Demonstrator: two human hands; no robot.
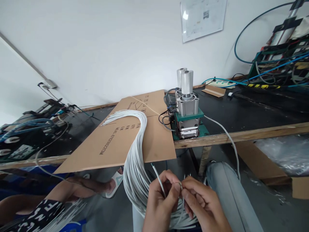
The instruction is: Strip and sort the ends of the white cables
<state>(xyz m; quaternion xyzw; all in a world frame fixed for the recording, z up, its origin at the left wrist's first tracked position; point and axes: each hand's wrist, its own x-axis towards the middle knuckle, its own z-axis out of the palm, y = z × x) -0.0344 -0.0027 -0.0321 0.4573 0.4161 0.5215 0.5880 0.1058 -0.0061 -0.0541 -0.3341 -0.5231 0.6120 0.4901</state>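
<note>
My left hand [160, 198] and my right hand [201, 201] meet low in the view, above my lap, with fingers pinched together. The left pinches a single white wire [158, 176] that sticks up and to the left from its fingertips. My right fingertips touch the same spot and grip short wire ends. A thick bundle of white wires [136, 151] runs from the cardboard sheet [116, 141] down over the bench edge and under both hands.
A small pneumatic press [187, 109] with silver cylinders stands at the bench edge [241, 135]. Another person's hand [83, 187] and patterned sleeve [44, 214] hold more white wires at lower left. Machines with blue hoses [277, 64] fill the right; my grey-trousered knee [229, 190] is beside my hands.
</note>
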